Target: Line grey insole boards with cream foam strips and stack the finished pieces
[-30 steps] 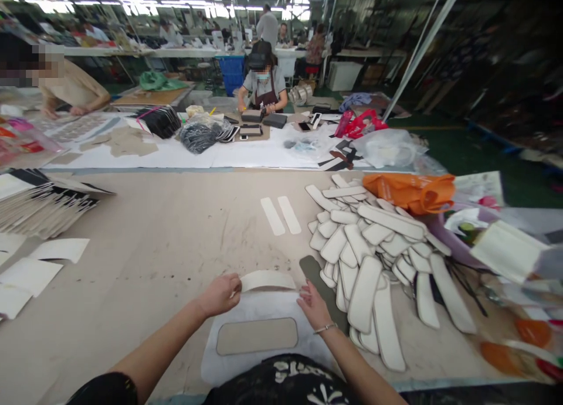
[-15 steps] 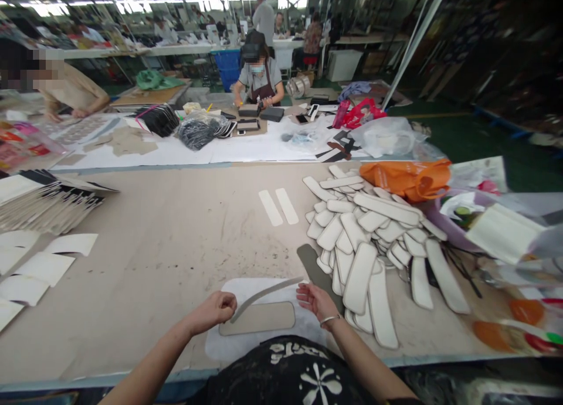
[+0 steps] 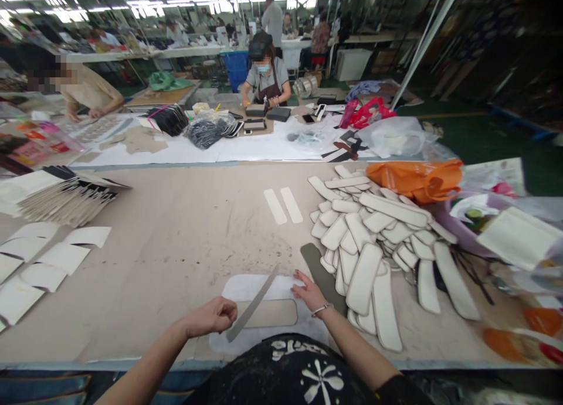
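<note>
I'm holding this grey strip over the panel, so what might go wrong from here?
Your left hand holds the grey strip near one end, and your open right hand seems clear of the other, so it might swing and land crooked on the beige panel.

Your right arm lies close to the heap of white pieces; a sideways nudge could shift some.

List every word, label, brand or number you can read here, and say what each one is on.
No text can be read for certain.
Shirt: white lettering, too foreshortened to read.
Orange bag: any print is too faint to read.
Red bag: any print is too blurred to read.
Strip at the left hand: no lettering shows.
</note>
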{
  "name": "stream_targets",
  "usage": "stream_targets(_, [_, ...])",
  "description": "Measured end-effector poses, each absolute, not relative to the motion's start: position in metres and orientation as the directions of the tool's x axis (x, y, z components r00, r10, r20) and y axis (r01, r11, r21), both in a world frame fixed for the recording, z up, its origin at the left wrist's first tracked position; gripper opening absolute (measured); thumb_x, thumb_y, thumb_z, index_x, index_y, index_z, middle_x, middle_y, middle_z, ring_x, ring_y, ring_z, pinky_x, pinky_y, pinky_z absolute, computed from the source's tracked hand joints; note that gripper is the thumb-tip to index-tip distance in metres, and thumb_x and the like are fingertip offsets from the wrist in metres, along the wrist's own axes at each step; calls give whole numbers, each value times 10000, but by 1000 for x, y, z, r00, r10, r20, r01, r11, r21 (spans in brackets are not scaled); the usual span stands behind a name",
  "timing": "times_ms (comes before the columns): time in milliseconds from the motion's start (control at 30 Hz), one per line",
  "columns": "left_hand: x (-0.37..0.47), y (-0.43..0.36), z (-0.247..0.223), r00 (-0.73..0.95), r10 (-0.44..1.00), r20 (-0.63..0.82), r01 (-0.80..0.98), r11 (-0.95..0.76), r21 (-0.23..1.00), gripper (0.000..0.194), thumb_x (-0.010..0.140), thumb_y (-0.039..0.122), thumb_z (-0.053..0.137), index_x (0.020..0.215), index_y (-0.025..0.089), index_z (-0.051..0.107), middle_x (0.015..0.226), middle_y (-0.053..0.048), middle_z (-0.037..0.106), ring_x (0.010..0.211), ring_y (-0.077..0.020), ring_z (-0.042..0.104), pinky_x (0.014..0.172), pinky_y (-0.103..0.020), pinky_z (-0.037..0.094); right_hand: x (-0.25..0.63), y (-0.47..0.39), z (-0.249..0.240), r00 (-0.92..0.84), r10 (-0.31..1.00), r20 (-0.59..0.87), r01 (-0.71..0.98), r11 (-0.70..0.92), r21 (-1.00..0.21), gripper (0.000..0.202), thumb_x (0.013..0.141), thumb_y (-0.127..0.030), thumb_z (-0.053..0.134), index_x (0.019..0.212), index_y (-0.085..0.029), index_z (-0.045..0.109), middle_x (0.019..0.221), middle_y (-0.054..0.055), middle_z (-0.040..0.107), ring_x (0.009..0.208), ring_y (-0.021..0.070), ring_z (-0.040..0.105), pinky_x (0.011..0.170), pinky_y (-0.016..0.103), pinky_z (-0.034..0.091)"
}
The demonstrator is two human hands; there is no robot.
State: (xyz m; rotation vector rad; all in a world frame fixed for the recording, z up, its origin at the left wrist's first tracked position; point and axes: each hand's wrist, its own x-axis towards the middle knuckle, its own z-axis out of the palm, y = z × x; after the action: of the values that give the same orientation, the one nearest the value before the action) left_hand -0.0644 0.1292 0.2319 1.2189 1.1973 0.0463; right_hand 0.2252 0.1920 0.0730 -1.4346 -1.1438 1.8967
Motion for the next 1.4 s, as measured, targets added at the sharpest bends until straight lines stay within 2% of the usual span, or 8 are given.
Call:
stream_targets(167, [-72,124,231,469,565,-679,556,408,724,85,526,146,408,597,155,453,545,56,353,535,-80,316,495,-207,248,206,210,79,-383,769,-512,198,-473,-858,615,735,-317,564,1318,-270,374,1331,91,438,806,142,614,717,326,520])
stream_targets(500, [-72,125,245,497,544,-676,570,383,727,155,485,109,402,598,146,501,554,46,418,536,-83,363,465,-196,254,152,217,78,-508,658,-556,306,-465,-830,506,760,-268,517,1262,-274,458,1300,60,470,666,84,577,499,190,446])
stream_targets(700, [-71,126,258,537,460,-707,557,437,707,187,485,110,415,632,149,522,554,46,435,510,-79,364,439,-188,256,122,218,79,-581,604,-546,315,-452,-835,454,744,-287,543,1198,-297,515,1245,28,525,696,94,575,500,187,430])
stream_targets(867, [-77,126,261,525,470,-709,536,465,705,191,495,113,422,650,147,529,559,47,442,515,-83,373,443,-189,268,110,220,79,-648,557,-519,291,-449,-845,264,738,-334,544,968,-241,635,960,-5,641,746,115,590,589,216,460])
stream_targets(1033, [-95,120,247,491,516,-702,450,540,711,136,507,140,438,624,151,505,535,54,414,512,-81,369,464,-191,290,130,215,86,-687,523,-504,273,-457,-847,220,682,-347,597,808,-175,653,739,-10,634,692,113,563,650,250,463])
stream_targets(1167, [-109,108,224,470,538,-700,312,640,702,122,503,165,449,613,149,498,524,50,419,496,-91,398,470,-205,332,162,205,93,-687,520,-508,265,-472,-841,208,657,-329,620,789,-168,619,702,-21,590,659,107,542,613,235,450])
stream_targets(1333, [-107,99,207,483,512,-710,255,694,673,125,492,167,463,604,140,511,524,40,428,489,-95,402,465,-216,347,186,189,88,-634,530,-564,272,-530,-803,247,638,-301,608,855,-191,561,834,-9,574,731,127,562,563,221,450])
stream_targets(1400, [-103,99,207,498,505,-706,234,705,670,125,491,169,472,606,138,512,523,36,434,489,-98,407,468,-221,353,186,184,85,-629,517,-580,273,-552,-788,261,628,-313,619,848,-190,552,818,-7,575,723,133,565,553,225,454])
